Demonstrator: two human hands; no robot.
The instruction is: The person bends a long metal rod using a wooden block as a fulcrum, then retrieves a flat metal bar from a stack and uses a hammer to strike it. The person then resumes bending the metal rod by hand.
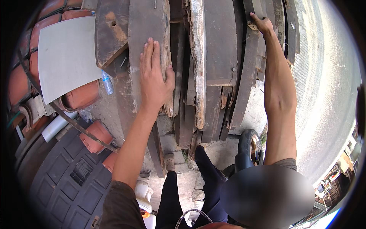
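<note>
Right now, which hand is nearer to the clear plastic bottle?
The left hand. It lies flat on a weathered plank, just right of the bottle. The right hand grips a dark plank far off to the right.

A plastic bottle lies beside a grey sheet, perhaps over clay pots.

Harsh daylight right, shaded left, fisheye-bent edges

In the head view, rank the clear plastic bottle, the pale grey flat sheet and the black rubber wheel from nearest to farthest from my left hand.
From the left hand:
1. Clear plastic bottle, just to its left.
2. Pale grey flat sheet, further left, upper corner.
3. Black rubber wheel, lower right, near the legs.
</note>
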